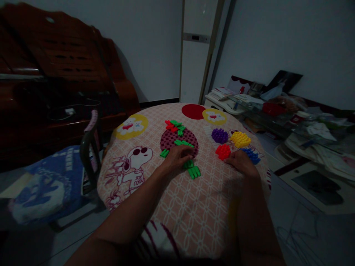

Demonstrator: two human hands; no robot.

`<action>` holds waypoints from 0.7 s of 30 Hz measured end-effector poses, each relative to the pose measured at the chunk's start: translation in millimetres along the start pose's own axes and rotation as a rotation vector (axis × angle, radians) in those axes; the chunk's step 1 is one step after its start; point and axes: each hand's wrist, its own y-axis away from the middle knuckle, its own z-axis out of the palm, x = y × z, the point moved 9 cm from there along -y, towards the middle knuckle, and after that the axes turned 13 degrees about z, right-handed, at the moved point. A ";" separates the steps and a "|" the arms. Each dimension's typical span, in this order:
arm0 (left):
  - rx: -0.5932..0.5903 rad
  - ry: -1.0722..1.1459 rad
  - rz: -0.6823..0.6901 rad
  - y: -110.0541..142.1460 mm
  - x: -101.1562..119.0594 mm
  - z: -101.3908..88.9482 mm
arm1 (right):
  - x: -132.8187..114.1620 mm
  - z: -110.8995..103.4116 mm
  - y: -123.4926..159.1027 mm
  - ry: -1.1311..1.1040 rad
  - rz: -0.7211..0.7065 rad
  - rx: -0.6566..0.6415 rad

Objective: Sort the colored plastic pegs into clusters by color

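Note:
My left hand (179,157) is over several green plastic pieces (194,171), thumb and fingers curved and a little apart. More green pieces (183,142) lie just beyond its fingertips, and one small green piece (164,153) is on its left. Farther back, red pieces (171,126) and green ones form a small group. My right hand (240,162) has its fingers pinched at the near edge of a cluster of red plastic pieces (223,151). Purple (220,135), yellow (240,139) and blue (251,156) clusters surround it; the hand partly covers the blue one.
The pieces lie on a round table with a patterned cloth (183,207). A chair (90,147) with a blue cushion stands on the left, before a wooden bench (63,55). On the right, a low glass table (277,114) carries papers and bags. Light is dim.

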 end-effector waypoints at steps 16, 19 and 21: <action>0.358 -0.581 -0.291 -53.6 -82.9 -115.3 | 2.0 -8.6 -5.4 -0.630 -0.050 0.128; 0.306 -0.599 -0.289 -80.5 -98.2 -115.9 | 1.6 -10.2 -6.4 -0.731 -0.076 0.201; 0.245 -0.608 -0.291 -97.6 -107.5 -111.1 | -2.0 -13.1 -3.4 -0.758 -0.101 0.254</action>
